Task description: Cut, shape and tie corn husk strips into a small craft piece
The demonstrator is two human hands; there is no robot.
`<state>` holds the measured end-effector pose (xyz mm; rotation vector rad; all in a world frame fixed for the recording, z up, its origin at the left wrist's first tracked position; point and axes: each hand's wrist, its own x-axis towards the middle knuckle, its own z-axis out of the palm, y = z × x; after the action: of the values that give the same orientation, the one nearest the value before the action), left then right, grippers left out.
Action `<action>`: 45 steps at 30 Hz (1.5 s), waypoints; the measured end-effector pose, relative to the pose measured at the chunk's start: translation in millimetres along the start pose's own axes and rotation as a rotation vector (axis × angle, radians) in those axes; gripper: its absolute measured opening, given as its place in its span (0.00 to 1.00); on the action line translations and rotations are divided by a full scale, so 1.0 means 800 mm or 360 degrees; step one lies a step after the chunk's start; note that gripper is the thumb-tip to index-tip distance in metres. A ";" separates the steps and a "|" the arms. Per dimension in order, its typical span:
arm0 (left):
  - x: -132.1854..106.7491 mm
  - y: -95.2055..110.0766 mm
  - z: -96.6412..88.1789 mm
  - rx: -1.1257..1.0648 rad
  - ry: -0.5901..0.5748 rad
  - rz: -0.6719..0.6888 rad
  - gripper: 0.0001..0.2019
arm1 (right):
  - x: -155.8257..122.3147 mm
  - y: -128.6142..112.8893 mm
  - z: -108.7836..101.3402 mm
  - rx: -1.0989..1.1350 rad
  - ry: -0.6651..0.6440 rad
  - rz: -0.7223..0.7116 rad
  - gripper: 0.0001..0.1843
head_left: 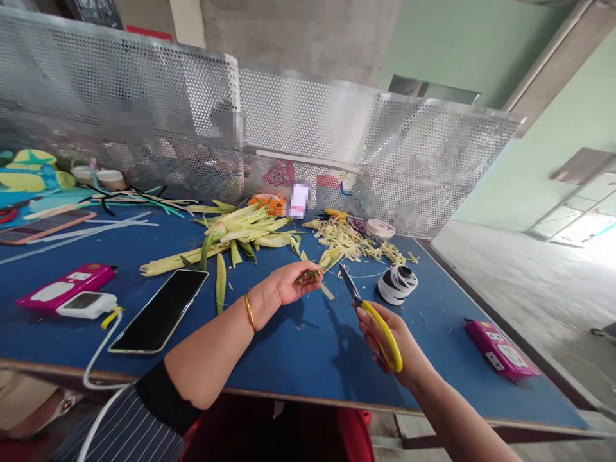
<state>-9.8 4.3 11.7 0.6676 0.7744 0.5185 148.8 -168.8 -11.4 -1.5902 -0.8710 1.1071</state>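
Observation:
My left hand [299,282] is closed around a small bunch of pale green corn husk [332,258], whose strips stick out past the fingers. In my right hand [385,337] is a pair of scissors [385,327] with yellow handles. The blades point up and away, close to the husk but apart from it. Behind my left hand lies a heap of corn husks [245,224]. Farther to the right spreads a pile of small cut husk pieces [344,239]. A spool of white cord [397,283] stands beyond my right hand.
On the blue table [298,359], a black-screened phone [161,311], a magenta pack [67,287] and a white device with a cable [86,304] lie left. Another magenta pack [501,350] sits near the right edge. A perforated metal screen [298,122] borders the back.

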 end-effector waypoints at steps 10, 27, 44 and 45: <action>-0.021 0.014 -0.003 0.0210 -0.0159 0.0242 0.04 | -0.001 0.015 -0.040 -0.2038 0.0423 -0.0269 0.24; -0.024 0.020 -0.004 0.0196 -0.0091 0.0177 0.05 | 0.096 -0.033 -0.117 -0.2029 0.0853 -0.0260 0.36; -0.019 0.004 0.006 0.0181 -0.0022 0.0013 0.06 | 0.105 -0.064 0.037 -0.0903 -0.0176 -0.1200 0.06; -0.018 0.003 0.005 0.0177 -0.0016 0.0013 0.07 | 0.108 -0.057 0.042 -0.0862 -0.0152 -0.1162 0.06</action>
<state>-15.6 -4.6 22.5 0.7761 0.7958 0.4815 144.0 -67.5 7.4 -1.4275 -1.7457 0.4367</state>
